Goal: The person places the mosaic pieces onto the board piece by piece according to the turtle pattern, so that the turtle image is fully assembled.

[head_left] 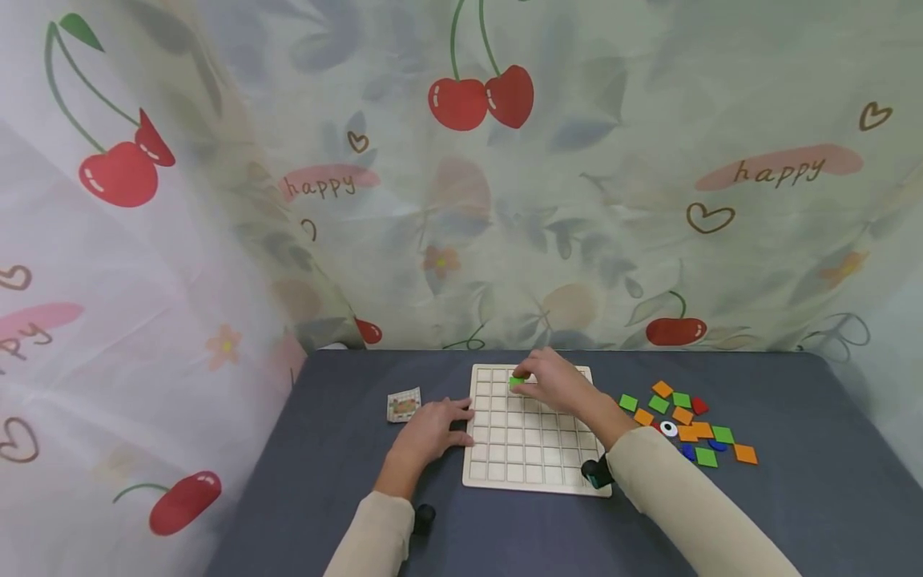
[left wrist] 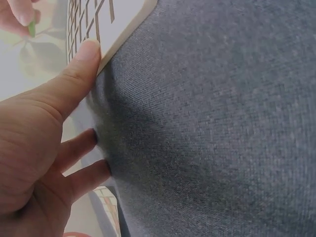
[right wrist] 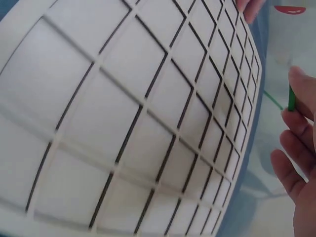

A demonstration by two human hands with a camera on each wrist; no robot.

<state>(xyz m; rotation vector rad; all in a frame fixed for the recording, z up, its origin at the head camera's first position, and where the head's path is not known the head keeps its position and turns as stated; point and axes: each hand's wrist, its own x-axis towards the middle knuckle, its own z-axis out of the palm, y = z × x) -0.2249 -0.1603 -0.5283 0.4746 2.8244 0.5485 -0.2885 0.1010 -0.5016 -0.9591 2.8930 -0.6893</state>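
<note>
Your right hand [head_left: 555, 381] is closed to a narrow pinch, thumb and forefinger on the edges of a green tile [head_left: 516, 382], the other fingers loosely bent and holding nothing. That tile is over the far rows of the grid board [head_left: 519, 457], left of its middle; the head view is too small and the wrist view too oblique to tell which cell lies under it, or whether it touches. Your left hand [head_left: 430, 426] is spread at the board's left edge, thumb resting on the rim, gripping nothing, and seems to steady it. The visible cells are bare, so you look to be at the first placement: setting this tile in. The next move calls for squaring the tile to one cell, lowering it flat and letting go without nudging the board. Further out, a small printed card [head_left: 404, 405] lies left of the board on the bench [head_left: 505, 537], and right of the board are scattered loose tiles [head_left: 702, 430], green, orange, red and blue, with a white disc [head_left: 668, 429] among them.
</note>
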